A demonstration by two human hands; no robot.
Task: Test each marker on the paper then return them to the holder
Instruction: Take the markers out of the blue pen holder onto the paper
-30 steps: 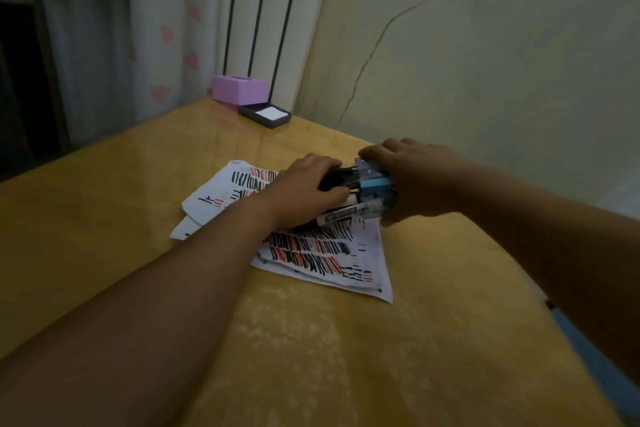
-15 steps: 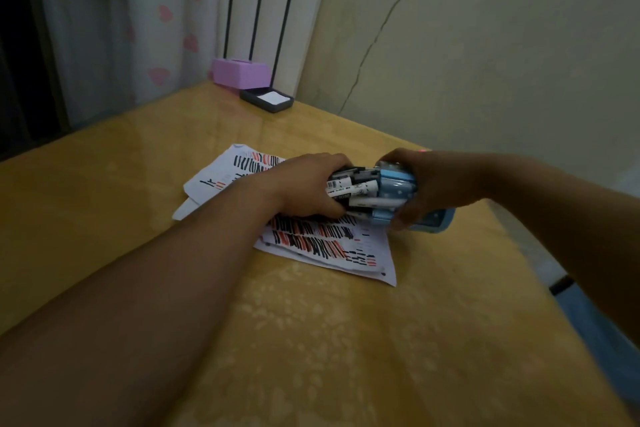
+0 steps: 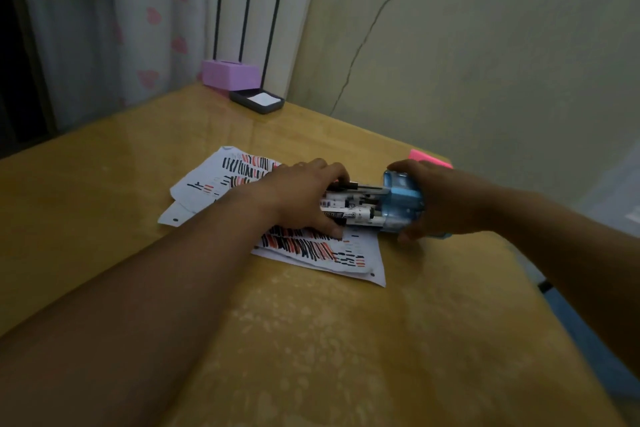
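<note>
I see left grip (image 3: 304,198) curled round the marker bundle (image 3: 349,210), right grip (image 3: 450,201) wrapped on the blue holder (image 3: 401,208), tipped sideways. Marker ends sit inside it. Holder just beside the paper (image 3: 311,250), near counter (image 3: 311,340) right edge.

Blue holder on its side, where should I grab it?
Grab the blue holder round its closed bottom end, coming from the right, as the right hand does. It lies tipped on its side, mouth facing left, with the markers sticking out there inside the left hand.
</note>
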